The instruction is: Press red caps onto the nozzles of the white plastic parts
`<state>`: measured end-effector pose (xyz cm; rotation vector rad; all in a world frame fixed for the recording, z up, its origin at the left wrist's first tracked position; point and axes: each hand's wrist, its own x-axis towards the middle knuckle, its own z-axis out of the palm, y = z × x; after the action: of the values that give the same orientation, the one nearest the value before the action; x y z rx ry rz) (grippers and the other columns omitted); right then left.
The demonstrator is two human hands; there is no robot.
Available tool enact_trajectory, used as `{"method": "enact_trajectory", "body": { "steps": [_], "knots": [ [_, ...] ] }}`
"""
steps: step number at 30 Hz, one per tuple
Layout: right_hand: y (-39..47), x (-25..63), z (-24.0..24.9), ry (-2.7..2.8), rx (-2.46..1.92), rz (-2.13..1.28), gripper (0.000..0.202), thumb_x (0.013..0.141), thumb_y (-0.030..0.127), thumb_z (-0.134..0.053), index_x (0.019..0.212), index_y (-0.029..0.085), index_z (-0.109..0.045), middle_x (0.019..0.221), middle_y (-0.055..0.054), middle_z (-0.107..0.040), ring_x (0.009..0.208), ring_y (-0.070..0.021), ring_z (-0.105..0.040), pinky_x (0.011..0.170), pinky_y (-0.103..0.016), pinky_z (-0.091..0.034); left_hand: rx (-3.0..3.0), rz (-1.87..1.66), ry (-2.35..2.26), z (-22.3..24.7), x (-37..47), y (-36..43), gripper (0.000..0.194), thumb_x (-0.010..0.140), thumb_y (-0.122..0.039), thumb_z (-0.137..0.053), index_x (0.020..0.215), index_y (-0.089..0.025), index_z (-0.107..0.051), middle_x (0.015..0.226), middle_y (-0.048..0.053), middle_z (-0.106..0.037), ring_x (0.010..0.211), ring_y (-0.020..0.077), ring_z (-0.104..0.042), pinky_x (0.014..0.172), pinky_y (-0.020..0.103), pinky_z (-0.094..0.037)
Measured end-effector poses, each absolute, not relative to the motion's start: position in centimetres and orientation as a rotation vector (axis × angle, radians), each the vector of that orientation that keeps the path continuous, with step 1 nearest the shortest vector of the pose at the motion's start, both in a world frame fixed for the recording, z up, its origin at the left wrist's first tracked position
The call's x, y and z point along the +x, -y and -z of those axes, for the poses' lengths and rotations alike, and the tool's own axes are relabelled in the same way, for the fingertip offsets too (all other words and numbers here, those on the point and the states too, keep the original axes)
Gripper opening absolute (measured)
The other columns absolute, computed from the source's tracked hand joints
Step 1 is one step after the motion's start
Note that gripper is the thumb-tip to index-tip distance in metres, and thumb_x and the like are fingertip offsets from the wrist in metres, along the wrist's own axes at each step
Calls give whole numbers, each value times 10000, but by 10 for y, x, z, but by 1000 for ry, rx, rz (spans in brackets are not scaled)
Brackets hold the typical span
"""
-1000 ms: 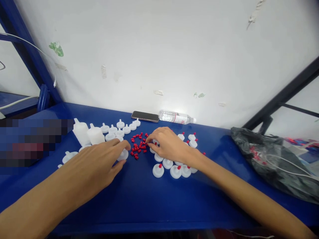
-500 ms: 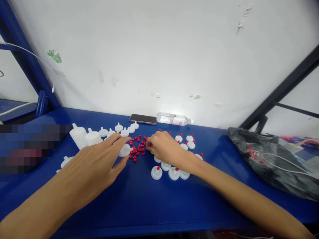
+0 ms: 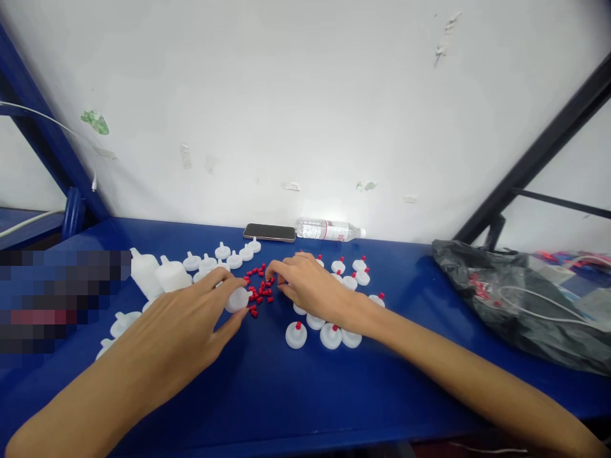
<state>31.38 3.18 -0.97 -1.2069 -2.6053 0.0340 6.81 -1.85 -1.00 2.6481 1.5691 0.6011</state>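
Observation:
My left hand [image 3: 191, 324] grips a white plastic nozzle lid [image 3: 237, 299] between thumb and fingers, its spout pointing right. Small red caps [image 3: 260, 294] lie loose in a pile between my two hands. Over the pile's right edge, my right hand [image 3: 308, 283] has its fingers curled down and closed; whatever the fingertips hold is hidden. Beyond and below that hand lie several white lids with red caps on their spouts [image 3: 331, 335]. Uncapped white lids [image 3: 234, 259] stand behind my left hand, beside two white squeeze bottles [image 3: 172, 275].
A phone [image 3: 270, 233] and a clear plastic bottle [image 3: 329, 229] lie along the wall at the back of the blue table [image 3: 267, 394]. On the right is a black plastic bag [image 3: 520, 318] with a white cable over it. Blue metal posts frame the left side.
My right hand has moved left over the red caps. My left hand still holds the nozzle lid in nearly the same place. The view has shifted slightly.

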Motion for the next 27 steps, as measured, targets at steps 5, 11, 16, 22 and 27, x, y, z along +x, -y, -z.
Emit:
{"method": "enact_trajectory", "body": {
  "steps": [5, 11, 16, 22, 27],
  "knots": [
    [-23, 313, -6, 2150, -988, -564, 297, 953, 25, -649, 1161, 227, -710, 1074, -31, -773, 958, -175, -739, 846, -314, -541, 2659, -440, -1707, 3, 74, 25, 336, 1103, -407, -436, 1204, -240, -710, 942, 27, -748, 828, 246, -711, 738, 352, -437],
    [-10, 304, -19, 1800, -745, -1066, 128, 909, 259, -849, 980, 213, -753, 1005, -19, -806, 955, -171, -784, 914, -334, -613, 2674, -433, -1710, 1, 75, 24, 447, 1068, -496, -433, 1218, -228, -758, 891, 50, -760, 739, 266, -692, 653, 359, -378],
    [-6, 298, -12, 1743, -750, -1207, 242, 841, 385, -927, 877, 204, -770, 916, -24, -798, 906, -191, -777, 858, -345, -610, 2671, -577, -1624, 3, 74, 22, 492, 1059, -567, -406, 1036, -249, -781, 947, 48, -804, 782, 267, -729, 635, 360, -390],
    [-7, 301, -15, 1515, -734, -1563, 376, 677, 333, -1036, 903, 218, -759, 970, -9, -812, 943, -171, -765, 899, -316, -592, 2802, -739, -1607, -3, 74, 27, 451, 1085, -556, -432, 1003, -259, -762, 819, 14, -741, 583, 180, -600, 571, 323, -343],
    [-7, 305, -17, 1406, -742, -1843, 525, 723, 276, -1029, 1180, 270, -770, 1134, 2, -757, 983, -144, -736, 928, -302, -577, 2851, -908, -1587, -5, 76, 30, 468, 1131, -554, -371, 1136, -271, -743, 928, 24, -741, 609, 177, -660, 524, 303, -366]
  ]
}}
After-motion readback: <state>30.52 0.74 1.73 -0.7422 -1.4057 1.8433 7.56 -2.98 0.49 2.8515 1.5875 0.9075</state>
